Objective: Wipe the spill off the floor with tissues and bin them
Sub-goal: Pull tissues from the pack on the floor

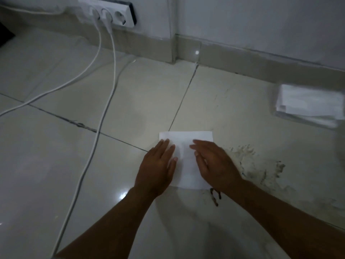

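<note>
The tissue (186, 157) lies flat on the floor (56, 174) at lower centre, its right edge at the pale, dark-flecked spill (259, 171). My left hand (158, 165) and right hand (214, 163) press it down with fingers straight, gripping nothing, so I judge it can soak and slide rightward. Spare tissues (308, 103) wait at the right edge. White cables (110, 90) trail from the upper-left socket (112, 14).
</note>
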